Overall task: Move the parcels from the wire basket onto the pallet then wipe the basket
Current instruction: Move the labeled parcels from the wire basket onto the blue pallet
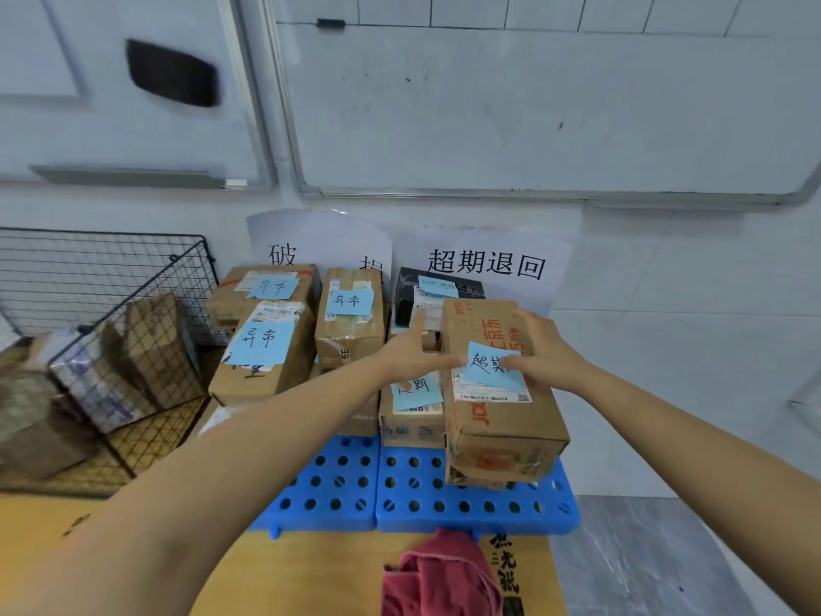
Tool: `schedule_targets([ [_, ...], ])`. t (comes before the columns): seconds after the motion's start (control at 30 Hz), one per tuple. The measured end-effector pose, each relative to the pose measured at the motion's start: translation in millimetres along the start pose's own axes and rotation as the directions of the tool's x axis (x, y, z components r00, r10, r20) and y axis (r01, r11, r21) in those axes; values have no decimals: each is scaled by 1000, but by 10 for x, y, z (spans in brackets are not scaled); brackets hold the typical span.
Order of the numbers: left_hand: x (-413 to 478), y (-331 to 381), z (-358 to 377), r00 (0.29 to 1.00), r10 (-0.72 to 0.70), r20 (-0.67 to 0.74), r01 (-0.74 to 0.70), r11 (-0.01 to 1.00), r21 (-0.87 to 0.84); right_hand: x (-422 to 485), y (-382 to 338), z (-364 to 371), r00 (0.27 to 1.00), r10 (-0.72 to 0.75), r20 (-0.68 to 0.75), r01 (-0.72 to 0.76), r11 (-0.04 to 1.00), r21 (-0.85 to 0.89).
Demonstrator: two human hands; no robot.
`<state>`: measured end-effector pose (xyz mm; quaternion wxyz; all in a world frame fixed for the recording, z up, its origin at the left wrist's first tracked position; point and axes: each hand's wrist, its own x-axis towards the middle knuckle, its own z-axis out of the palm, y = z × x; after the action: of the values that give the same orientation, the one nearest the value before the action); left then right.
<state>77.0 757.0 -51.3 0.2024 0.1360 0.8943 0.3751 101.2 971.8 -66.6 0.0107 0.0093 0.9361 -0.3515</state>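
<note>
**Obs:** Step in hand?

**Op:** I'm seating the JD box on the pallet, front-right stack, approx 1 o'clock from me. Left hand: fingers straight, flat against the box's left edge, thumb up, no grip. Right hand: fingers curled over the box's far-right side, thumb on its blue note, so it's grasping the box.

**Obs:** How to do it well?

**Op:** My judgement: push the box square against the parcel touching it at 9 o'clock and keep the note side up. Let go only once it sits flat. It seems to rest on sth lower, can't tell what. Thumb could scuff the note off.

**Obs:** Counts?

**Op:** Parcels on pallet: 6 clear incl. the JD box, poss. more hidden. Wire basket, 9 o'clock: at least 3 parcels inside, blurred. Blue notes: 6. Wall signs: 2. Red cloth: 1, at 6 o'clock, for the wipe, not yet due.
</note>
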Motion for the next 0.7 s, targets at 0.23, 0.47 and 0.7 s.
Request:
schedule_targets([
  [0.23,-538,-160,-581,977,37,-211,-24,998,63,189,-627,94,987,-155,-27,149,973,-174],
  [0.47,-1001,-543,-1259,914,32,-404,40,985,169,421,-1500,554,941,-336,33,335,917,-215],
  [0.7,-1611,-1240,-2075,852,-2,-523,157,955,251,636,-2725,1126,871,-492,-11,484,861,-158],
])
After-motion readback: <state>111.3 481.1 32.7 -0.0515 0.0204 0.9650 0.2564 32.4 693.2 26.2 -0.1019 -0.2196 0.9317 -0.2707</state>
